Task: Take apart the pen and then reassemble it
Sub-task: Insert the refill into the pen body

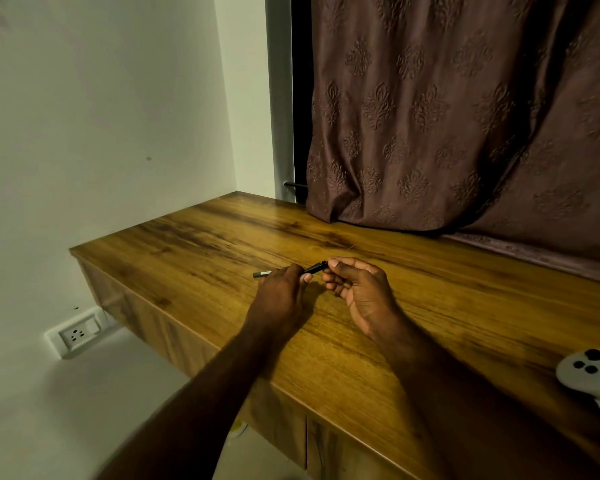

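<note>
Left grip (pixel 280 296) wraps the middle of a slim black pen (pixel 315 268); right grip (pixel 358 293) pinches its right end, over the brown wooden counter (pixel 465 323).

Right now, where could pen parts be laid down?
Bare desk lies left of the left hand, toward the wall, and between the right hand and the white controller. Crowded: around the pen and by the curtain.
</note>
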Tool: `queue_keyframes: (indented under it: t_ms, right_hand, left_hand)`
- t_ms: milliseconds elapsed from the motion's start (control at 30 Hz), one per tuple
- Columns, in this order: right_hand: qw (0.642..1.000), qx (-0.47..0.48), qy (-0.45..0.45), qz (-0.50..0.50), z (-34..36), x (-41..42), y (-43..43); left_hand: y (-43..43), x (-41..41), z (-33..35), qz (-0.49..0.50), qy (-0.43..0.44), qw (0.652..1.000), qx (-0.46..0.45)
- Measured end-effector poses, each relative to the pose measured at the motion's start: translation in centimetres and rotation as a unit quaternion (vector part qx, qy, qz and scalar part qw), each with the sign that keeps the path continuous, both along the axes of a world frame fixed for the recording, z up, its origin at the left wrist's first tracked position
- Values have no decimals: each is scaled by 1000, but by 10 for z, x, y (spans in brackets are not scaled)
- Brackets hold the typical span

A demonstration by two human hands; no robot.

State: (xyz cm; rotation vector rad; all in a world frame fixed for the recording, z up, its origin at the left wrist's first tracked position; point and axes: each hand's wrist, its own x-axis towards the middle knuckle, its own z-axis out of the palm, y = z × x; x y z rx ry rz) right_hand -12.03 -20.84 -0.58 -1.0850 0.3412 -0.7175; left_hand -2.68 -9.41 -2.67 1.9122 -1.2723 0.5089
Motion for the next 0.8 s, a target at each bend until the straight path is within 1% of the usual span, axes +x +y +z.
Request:
queue_keyframes:
  t_ms: [100, 267, 367, 633, 800]
  right_hand:
    - [999, -29, 11, -14, -2, 1, 0]
    - [991, -121, 32, -51, -4, 3, 4]
    - [984, -160, 38, -75, -4, 5, 7]
    - [974, -202, 57, -88, -5, 8, 7]
    - [967, -224, 81, -88, -8, 11, 7]
  left_hand:
    - [2, -2, 2, -9, 35, 999, -4]
    - [3, -4, 4, -9, 37, 999, 0]
    - [3, -5, 5, -11, 35, 999, -5]
    - [4, -6, 6, -30, 50, 998, -18]
    - [5, -5, 5, -30, 48, 998, 2]
